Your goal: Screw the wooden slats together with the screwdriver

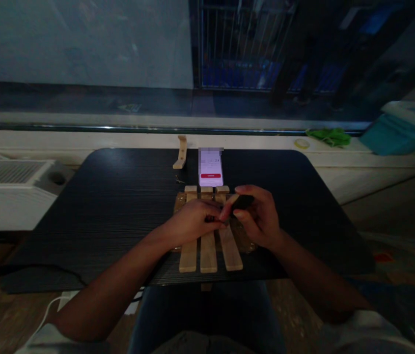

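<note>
Under the window [82, 54]: a dark, wood-grained table [126, 172], its far edge against a pale sill [137, 141], seen from above by the person seated at it.
Radiator: white [4, 209], beyond the table's left side.
Lap: legs in blue cloth [157, 314], below the near edge.
Teal tub: on the sill [391, 130], far right.
Slats: three lengths of pale wood [208, 253], side by side at the middle of the table, running away from the person over a shiny brown sheet [246, 241] — each has a raised block at its far end, and the right one slants.
Left hand: above the slats [188, 221], fingers bent and drawn together; whether they grip anything, I cannot tell.
Right hand: over the right slat's side [266, 216], thumb and fingers pinching a small dark piece [243, 202] — close to the left fingertips.
Phone: lit screen with a red bar [210, 164], just beyond the slats.
Bent wooden piece: at the far edge [181, 153], left of the phone.
Green cloth: crumpled on the sill [328, 137], beside the tub.
Yellow ring: small [302, 146], left of the cloth.
</note>
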### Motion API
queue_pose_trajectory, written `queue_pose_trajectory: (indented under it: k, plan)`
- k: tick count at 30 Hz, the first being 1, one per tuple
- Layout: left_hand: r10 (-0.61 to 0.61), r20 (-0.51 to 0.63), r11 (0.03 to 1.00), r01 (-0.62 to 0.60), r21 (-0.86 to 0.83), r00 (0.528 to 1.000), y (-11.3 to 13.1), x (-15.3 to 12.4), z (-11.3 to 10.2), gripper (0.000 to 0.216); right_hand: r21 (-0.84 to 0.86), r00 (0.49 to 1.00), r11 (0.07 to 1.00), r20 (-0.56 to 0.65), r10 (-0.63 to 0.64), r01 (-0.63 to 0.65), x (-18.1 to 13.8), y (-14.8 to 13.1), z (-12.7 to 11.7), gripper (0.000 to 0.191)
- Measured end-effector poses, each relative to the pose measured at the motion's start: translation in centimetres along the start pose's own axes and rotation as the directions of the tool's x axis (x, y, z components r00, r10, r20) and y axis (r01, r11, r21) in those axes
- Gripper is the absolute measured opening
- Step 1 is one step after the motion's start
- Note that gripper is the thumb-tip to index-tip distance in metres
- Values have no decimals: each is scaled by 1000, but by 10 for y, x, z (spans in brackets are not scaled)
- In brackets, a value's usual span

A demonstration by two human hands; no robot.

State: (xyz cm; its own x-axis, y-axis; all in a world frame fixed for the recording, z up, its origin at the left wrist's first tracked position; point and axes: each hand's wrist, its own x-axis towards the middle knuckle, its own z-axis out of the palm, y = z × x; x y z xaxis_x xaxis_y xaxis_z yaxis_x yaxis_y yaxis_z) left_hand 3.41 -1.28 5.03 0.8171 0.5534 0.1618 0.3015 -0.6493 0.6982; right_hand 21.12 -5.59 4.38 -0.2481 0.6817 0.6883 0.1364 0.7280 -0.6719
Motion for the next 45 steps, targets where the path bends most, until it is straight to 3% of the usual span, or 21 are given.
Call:
queue_pose_trajectory:
  k: [9,20,29,32,35,40,45]
  plan:
    - [17,-17,998,-18,-53,1000,0,0,0,11,4,997,999,49,-54,54,6,-3,1,44]
    - [1,-27,1000,-1,4,1000,-1,0,-2,9,108,995,993,81,-57,48,9,0,-1,36]
    - [-85,0,994,85,66,996,1,2,-3,10,253,984,964,174,39,-83,8,0,-6,36]
    - [-149,7,988,149,48,989,2,2,-4,5,202,976,977,216,29,-74,13,-5,-13,35]
    - [-141,35,990,140,32,989,1,3,-3,8,17,972,999,231,33,-38,20,-8,-22,33]
    - [-104,18,993,103,65,994,0,3,-1,8,19,966,998,254,45,-52,29,-5,-29,39]
    - [-147,22,988,146,52,989,0,2,0,9,-64,978,992,184,-94,108,32,3,-26,32]
